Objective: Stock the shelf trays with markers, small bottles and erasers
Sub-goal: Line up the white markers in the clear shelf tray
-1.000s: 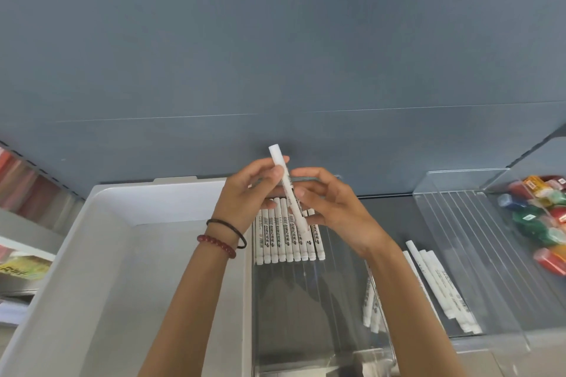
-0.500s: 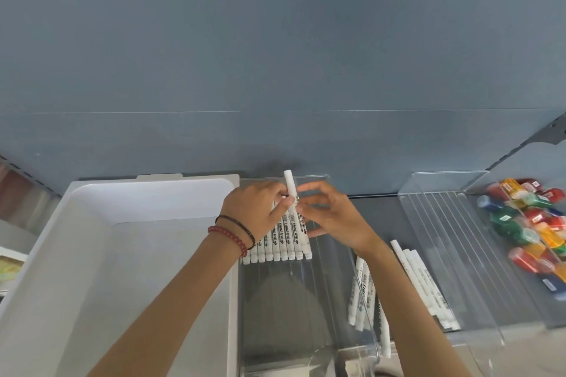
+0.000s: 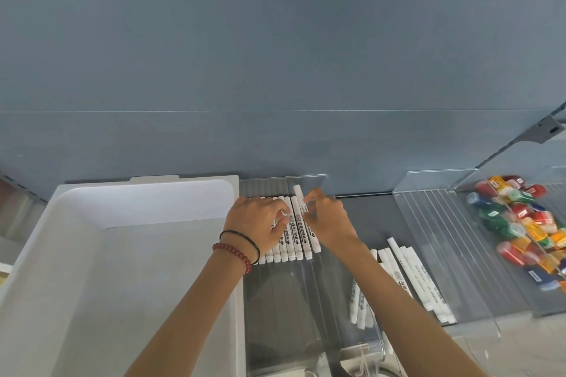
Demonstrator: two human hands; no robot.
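**One marker held at the end of the row**

One white marker [image 3: 301,206] is sitting tilted over the back of the clear tray [image 3: 277,315], its capped end pointing toward the tray's rear wall. The right hand [image 3: 330,223] is pinching it between thumb and fingertips. It is hanging just at the right end of the row of markers [image 3: 291,242], which is lying side by side across the tray's ridged floor, near the back.

The left hand [image 3: 260,223] is resting on top of that row, covering its left part, with the fingers bending over the barrels. Whether it is gripping any of them cannot be told. The two hands are working close together, almost touching above the row. Two bracelets [image 3: 242,246], one black and one of red beads, are circling the left wrist.

Left of the tray, touching its side, a white bin [image 3: 122,269] is standing. Right of the tray, a loose pile of markers [image 3: 419,281] is lying on the dark shelf [image 3: 367,208], and some are showing through the tray's right wall. Further right, a second clear tray [image 3: 444,239] is standing, and beyond it small bottles [image 3: 520,223] in red, green, orange and blue are lying heaped together. Behind the tray, a blue-grey panel [image 3: 275,55] is rising.
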